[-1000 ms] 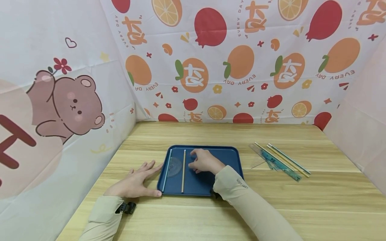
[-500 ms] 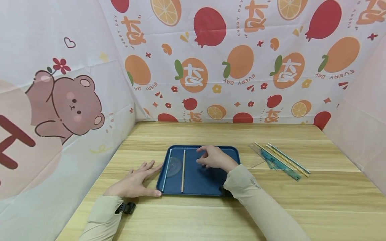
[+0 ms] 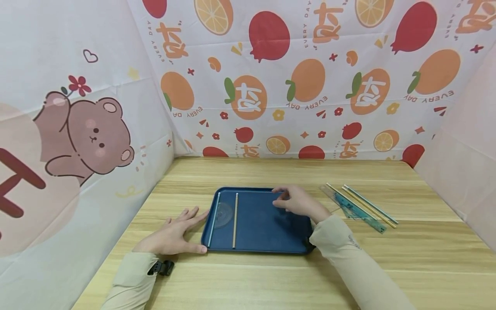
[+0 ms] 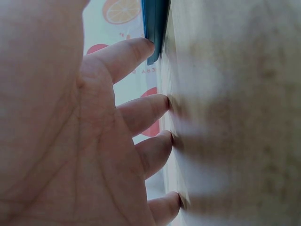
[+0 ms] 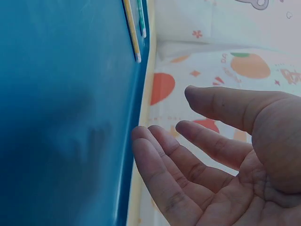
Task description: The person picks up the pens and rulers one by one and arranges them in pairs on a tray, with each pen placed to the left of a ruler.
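A blue tray point(image 3: 267, 251) lies on the wooden table. Inside it, at the left, are a teal pencil point(image 3: 214, 219), a clear round protractor point(image 3: 224, 214) and a gold pencil point(image 3: 235, 221). My left hand point(image 3: 174, 232) rests with spread fingers at the tray's left edge; in the left wrist view a fingertip point(image 4: 143, 46) touches the tray's side and the others touch the table. Over the tray's right part hovers my right hand point(image 3: 296, 201), its fingers relaxed and apart from the thumb. Nothing is between them in the right wrist view.
Right of the tray lies a loose group: a teal ruler point(image 3: 373, 224), clear drawing pieces partly covered, a gold pencil point(image 3: 372, 207), a teal pencil point(image 3: 377, 209) and another pale pencil point(image 3: 341, 193). Printed cloth point(image 3: 271, 129) hangs behind the table and at both sides.
My right hand has moved rightward, from beside the gold pencil to above the tray's right part. The left hand and the things in the tray have stayed put.
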Tool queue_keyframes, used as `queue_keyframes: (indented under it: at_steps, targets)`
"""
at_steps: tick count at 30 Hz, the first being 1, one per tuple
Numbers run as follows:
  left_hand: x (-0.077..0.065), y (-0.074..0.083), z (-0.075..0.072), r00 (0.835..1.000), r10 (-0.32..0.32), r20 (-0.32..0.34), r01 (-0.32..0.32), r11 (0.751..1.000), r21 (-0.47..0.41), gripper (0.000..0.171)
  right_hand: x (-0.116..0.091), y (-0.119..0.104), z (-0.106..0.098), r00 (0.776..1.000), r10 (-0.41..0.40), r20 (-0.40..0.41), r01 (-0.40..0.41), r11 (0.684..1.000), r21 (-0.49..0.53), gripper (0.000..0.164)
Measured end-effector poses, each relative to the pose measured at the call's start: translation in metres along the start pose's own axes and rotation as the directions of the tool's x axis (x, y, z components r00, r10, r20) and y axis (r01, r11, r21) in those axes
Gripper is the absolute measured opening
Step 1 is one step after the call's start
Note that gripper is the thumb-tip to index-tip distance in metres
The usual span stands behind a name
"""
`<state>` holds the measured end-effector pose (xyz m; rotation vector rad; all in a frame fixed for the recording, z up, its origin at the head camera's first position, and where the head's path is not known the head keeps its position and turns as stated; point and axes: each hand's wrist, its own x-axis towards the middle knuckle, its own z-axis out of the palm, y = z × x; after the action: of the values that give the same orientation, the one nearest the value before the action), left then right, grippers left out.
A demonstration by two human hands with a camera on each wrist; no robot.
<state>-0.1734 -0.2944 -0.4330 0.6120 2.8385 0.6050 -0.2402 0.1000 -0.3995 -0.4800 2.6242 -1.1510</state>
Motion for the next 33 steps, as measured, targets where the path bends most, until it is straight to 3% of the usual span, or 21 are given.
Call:
queue_keyframes:
  at_steps: [18, 27, 33]
  targets:
    - [0.000, 0.000, 0.001, 1.000, -0.003, -0.002, 0.003, 1.000, 0.007, 0.110, -0.041, 0.032, -0.033, 0.995, -0.045, -0.092, 0.038, 0.997, -0.071, 0.038]
    - [0.000, 0.000, 0.001, 1.000, -0.005, 0.002, 0.005, 1.000, -0.007, 0.110, -0.050, 0.058, -0.049, 0.993, 0.031, -0.110, -0.023, 0.997, 0.071, 0.042]
    - [0.001, -0.002, 0.001, 1.000, -0.011, 0.011, 0.011, 1.000, -0.013, 0.110, -0.051, 0.074, -0.063, 0.987, 0.041, -0.157, -0.035, 0.999, 0.038, 0.043]
